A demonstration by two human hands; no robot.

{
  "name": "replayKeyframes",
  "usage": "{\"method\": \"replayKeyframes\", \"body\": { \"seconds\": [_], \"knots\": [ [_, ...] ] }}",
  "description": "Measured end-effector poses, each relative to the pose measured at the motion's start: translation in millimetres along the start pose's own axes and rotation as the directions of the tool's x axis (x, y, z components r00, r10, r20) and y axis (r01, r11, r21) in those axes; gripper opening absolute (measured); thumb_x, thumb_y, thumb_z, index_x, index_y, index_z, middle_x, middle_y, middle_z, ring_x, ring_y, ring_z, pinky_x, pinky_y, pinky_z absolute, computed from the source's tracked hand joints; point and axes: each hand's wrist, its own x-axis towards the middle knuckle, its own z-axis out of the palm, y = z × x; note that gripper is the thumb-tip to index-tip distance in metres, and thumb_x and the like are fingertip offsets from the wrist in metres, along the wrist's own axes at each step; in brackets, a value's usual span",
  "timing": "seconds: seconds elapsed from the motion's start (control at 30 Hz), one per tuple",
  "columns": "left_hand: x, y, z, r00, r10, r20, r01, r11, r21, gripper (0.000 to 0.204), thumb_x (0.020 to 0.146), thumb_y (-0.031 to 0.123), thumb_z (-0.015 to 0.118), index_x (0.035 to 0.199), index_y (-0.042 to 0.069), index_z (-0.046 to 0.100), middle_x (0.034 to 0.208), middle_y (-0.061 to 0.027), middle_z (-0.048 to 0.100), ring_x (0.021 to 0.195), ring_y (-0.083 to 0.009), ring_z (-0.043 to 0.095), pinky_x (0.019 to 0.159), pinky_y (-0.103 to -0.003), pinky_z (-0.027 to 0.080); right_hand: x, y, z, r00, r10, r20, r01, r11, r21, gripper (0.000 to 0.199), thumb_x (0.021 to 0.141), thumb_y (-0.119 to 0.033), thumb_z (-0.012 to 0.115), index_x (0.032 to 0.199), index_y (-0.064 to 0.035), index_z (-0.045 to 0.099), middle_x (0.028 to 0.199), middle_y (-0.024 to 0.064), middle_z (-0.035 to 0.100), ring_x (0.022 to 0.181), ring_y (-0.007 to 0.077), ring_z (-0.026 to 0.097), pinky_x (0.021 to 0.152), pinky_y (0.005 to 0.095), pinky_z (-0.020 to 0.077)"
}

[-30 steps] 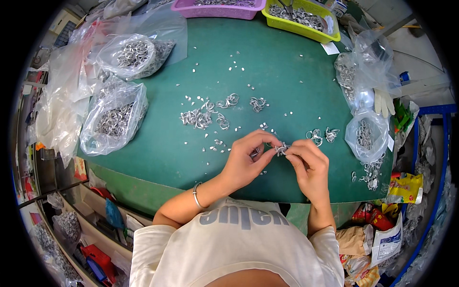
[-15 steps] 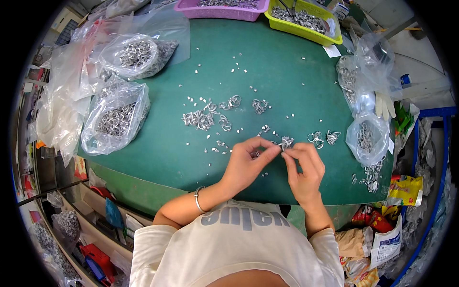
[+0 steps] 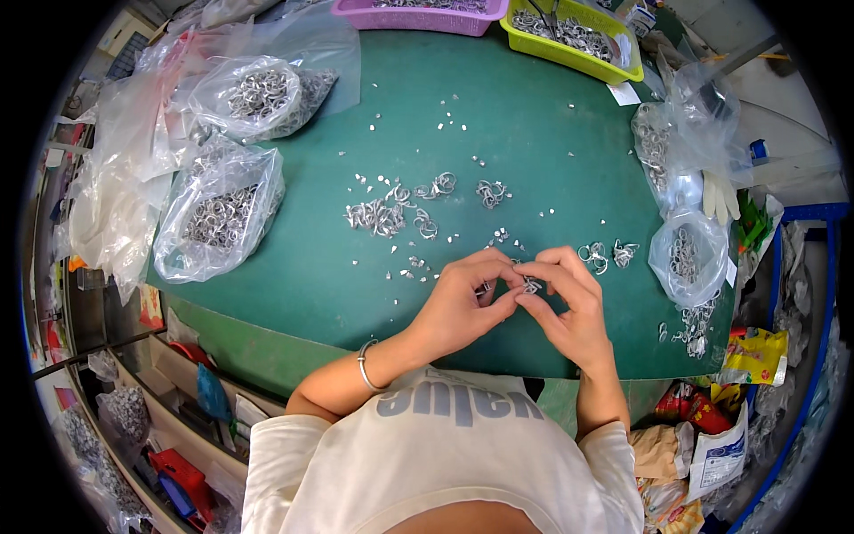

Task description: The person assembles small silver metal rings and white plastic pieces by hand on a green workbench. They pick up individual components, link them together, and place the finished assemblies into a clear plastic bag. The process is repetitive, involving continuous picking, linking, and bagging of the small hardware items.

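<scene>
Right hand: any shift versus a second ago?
Yes. Against the ring cluster lying to its right, the right hand has moved a little left, toward the left hand.

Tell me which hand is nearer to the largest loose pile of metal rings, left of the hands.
Left. In the picture, the left hand is below and to the right of the pile; the right hand is also below it, but farther to the right.
</scene>
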Motion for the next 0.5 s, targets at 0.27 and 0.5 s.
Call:
{"method": "replayKeyframes", "body": {
  "seconds": [0.27, 0.5],
  "knots": [
    [-6, 3, 3, 0.987, 0.146, -0.074, -0.129, 0.972, 0.197, 0.011, 0.078, 0.0, 0.065, 0.088, 0.003, 0.062, 0.09, -0.0031, 0.058, 0.05, -0.005, 0.038, 0.043, -0.021, 0.03, -10, -11, 16, 0.976, 0.076, -0.206, -0.121, 0.968, -0.218, 0.01, 0.078, 0.001, 0.063, 0.087, -0.0006, 0.06, 0.08, 0.0107, 0.058, 0.063, 0.0272, 0.059, 0.054, 0.033, 0.0472],
    [-6, 3, 1, 0.956, 0.268, -0.119, -0.223, 0.929, 0.295, 0.011, 0.078, 0.001, 0.066, 0.088, 0.002, 0.062, 0.09, -0.0043, 0.059, 0.051, -0.0067, 0.045, 0.043, -0.022, 0.034, -14, -5, 6, 0.942, 0.264, -0.206, -0.268, 0.963, 0.012, 0.004, 0.082, 0.002, 0.059, 0.086, 0.0029, 0.06, 0.072, 0.0087, 0.056, 0.055, 0.0143, 0.052, 0.047, 0.0262, 0.0385]
  ]
}}
